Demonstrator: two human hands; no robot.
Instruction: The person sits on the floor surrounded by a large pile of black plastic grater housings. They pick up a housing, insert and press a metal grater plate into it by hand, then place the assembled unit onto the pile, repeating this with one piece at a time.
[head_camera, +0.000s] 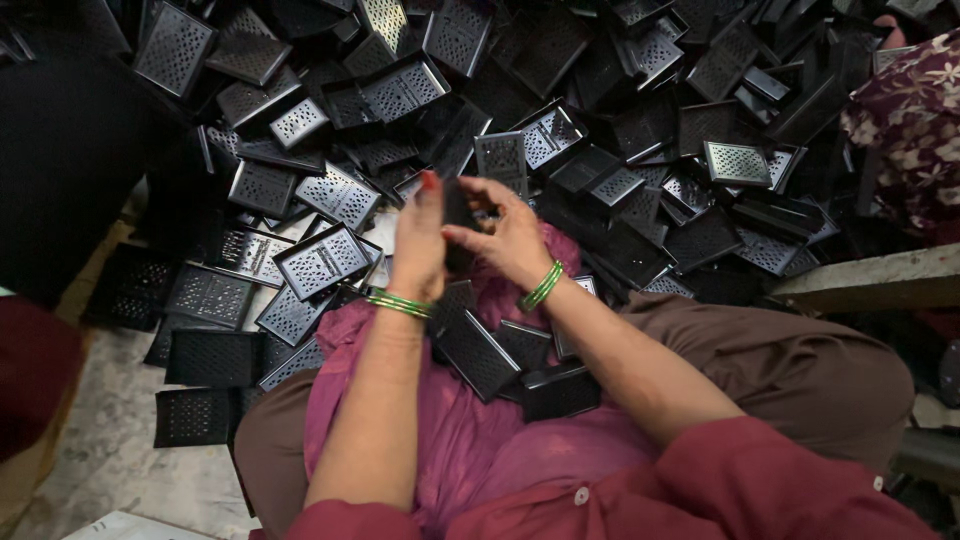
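My left hand (420, 240) and my right hand (505, 235) are raised together over my lap, both gripping one small black perforated plastic plate (459, 212) held upright between them. Green bangles circle both wrists. Several more black perforated plates (478, 352) lie in my lap on pink cloth (470, 440). A big heap of the same black rectangular perforated plates (560, 130) covers the floor just beyond my hands.
More plates (210, 355) lie spread on the grey floor at left. Another person in floral cloth (905, 130) sits at the far right. A dark shape (70, 150) fills the upper left. A wooden ledge (870, 280) runs at right.
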